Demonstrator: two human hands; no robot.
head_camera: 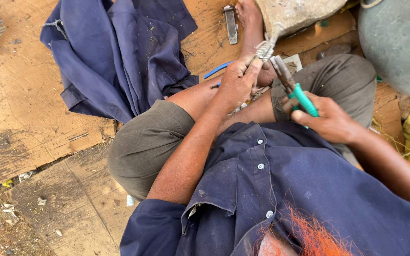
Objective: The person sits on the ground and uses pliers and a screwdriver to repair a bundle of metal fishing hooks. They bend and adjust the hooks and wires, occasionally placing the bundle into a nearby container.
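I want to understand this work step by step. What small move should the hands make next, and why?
Probably bring the green-handled pliers in the right hand a little forward onto the wire bundle. The left hand holds that bundle up, and the plier tips sit just beside it, not yet gripping.

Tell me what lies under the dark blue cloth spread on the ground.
The dark blue cloth lies on worn brown cardboard, which shows all around its edges. Whatever sits beneath the folds themselves is covered and cannot be seen.
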